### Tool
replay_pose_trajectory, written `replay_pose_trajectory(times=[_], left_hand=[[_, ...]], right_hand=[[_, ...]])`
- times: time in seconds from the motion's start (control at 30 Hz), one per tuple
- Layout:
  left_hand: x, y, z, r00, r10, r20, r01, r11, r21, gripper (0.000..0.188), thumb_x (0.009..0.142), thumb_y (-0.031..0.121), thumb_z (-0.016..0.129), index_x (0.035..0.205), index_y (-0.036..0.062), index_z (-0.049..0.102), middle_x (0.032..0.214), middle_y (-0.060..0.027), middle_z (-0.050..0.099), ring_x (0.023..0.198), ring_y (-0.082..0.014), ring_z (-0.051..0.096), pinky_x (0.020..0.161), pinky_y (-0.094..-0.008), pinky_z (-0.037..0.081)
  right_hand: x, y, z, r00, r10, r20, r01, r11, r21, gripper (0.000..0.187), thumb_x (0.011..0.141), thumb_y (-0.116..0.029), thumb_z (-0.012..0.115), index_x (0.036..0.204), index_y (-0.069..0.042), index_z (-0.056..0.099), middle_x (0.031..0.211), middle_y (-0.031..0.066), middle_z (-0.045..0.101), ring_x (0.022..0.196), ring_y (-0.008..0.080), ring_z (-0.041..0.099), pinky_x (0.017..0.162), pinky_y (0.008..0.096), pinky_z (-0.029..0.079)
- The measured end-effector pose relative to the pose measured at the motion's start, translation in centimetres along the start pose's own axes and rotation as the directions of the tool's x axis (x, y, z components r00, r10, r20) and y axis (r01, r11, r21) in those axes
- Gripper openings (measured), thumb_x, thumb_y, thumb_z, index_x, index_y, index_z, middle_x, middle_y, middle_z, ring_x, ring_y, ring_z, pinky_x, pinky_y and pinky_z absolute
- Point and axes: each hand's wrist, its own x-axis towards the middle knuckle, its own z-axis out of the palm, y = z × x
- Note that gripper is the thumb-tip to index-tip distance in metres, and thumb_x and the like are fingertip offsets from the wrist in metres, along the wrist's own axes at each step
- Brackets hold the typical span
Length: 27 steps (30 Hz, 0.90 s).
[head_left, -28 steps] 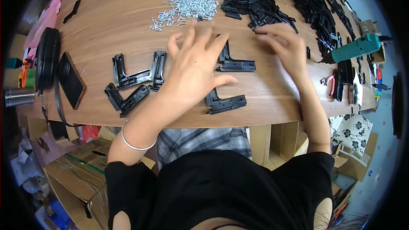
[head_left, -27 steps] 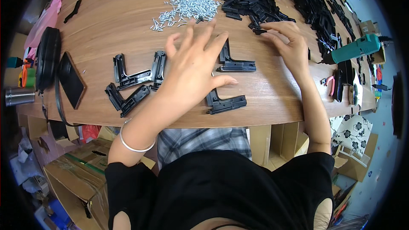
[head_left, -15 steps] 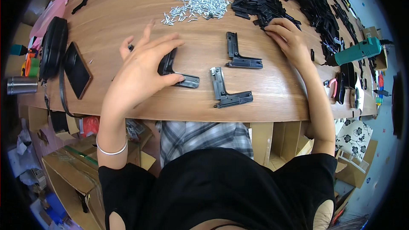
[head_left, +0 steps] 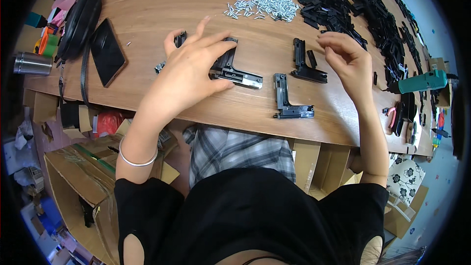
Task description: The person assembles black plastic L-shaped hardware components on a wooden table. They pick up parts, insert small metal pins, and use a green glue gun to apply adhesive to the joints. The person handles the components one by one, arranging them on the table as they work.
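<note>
My left hand (head_left: 189, 76) is spread over a black L-shaped plastic part (head_left: 248, 78), thumb and index finger at its edges. Much of that part hides under the palm. Another black piece (head_left: 180, 39) shows beside the ring and little fingers, and a small metallic piece (head_left: 160, 66) lies left of the hand. My right hand (head_left: 347, 61) hovers with thumb and fingers slightly apart, nothing seen between them. Just left of it, a short black bar (head_left: 312, 58) lies inside the angle of a second L-shaped part (head_left: 300, 59). A third L-shaped part (head_left: 293, 111) lies nearer me.
Silver screws (head_left: 270, 1) are heaped at the back, beside a large pile of black parts (head_left: 338, 10). A teal electric screwdriver (head_left: 422, 82) and pink-handled pliers (head_left: 391, 117) lie right. A phone (head_left: 108, 51), black case (head_left: 81, 22) and metal cup (head_left: 32, 64) are left.
The view has shifted, so the table things sit farther right. My right hand has come back from the black pile. A short black bar now lies by the upper L-shaped part.
</note>
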Motion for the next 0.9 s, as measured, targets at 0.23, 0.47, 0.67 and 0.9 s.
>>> replay_pose_trajectory(times=[0.23, 0.47, 0.67, 0.9], left_hand=[[0.3, 0.5, 0.3, 0.997, -0.066, -0.028, 0.067, 0.997, 0.042, 0.060, 0.065, 0.031, 0.076, 0.118, 0.0109, 0.057, 0.127, -0.0095, 0.053, 0.134, -0.0281, 0.028, 0.105, -0.0527, 0.011], [1.8, 1.2, 2.2, 0.981, -0.011, -0.196, 0.021, 0.999, 0.048, 0.062, 0.065, 0.028, 0.076, 0.119, 0.0082, 0.054, 0.117, -0.0135, 0.057, 0.129, -0.0353, 0.034, 0.101, -0.0559, 0.014], [1.6, 1.9, 1.6, 0.991, -0.125, -0.057, 0.123, 0.992, -0.034, 0.080, 0.070, 0.025, 0.072, 0.139, 0.0172, 0.032, 0.116, -0.0139, 0.057, 0.132, -0.0338, 0.030, 0.104, -0.0536, 0.012], [1.1, 1.5, 2.2, 0.985, -0.099, -0.139, 0.093, 0.994, -0.053, 0.083, 0.070, 0.024, 0.071, 0.140, 0.0169, 0.028, 0.108, -0.0191, 0.058, 0.131, -0.0337, 0.031, 0.102, -0.0525, 0.013]], right_hand=[[0.5, -0.1, 0.4, 0.987, 0.117, 0.109, -0.089, 0.969, -0.229, 0.021, 0.070, -0.005, 0.071, 0.090, 0.001, 0.067, 0.077, 0.0102, 0.067, 0.069, 0.0135, 0.065, 0.064, 0.0243, 0.051], [2.0, -0.1, -0.4, 0.938, 0.248, 0.244, -0.186, 0.951, -0.248, 0.030, 0.073, 0.004, 0.064, 0.103, 0.001, 0.063, 0.079, 0.0028, 0.061, 0.068, 0.0075, 0.057, 0.065, 0.0189, 0.047], [1.2, -0.7, 0.3, 0.995, -0.027, 0.098, 0.037, 0.994, -0.102, 0.025, 0.073, -0.004, 0.066, 0.098, -0.005, 0.068, 0.078, 0.0030, 0.059, 0.065, 0.0092, 0.051, 0.063, 0.0225, 0.045], [0.8, -3.5, 5.7, 0.961, -0.253, 0.113, 0.243, 0.966, 0.091, 0.013, 0.073, -0.001, 0.068, 0.086, -0.003, 0.070, 0.089, 0.0082, 0.068, 0.078, 0.0186, 0.065, 0.070, 0.0261, 0.052]])
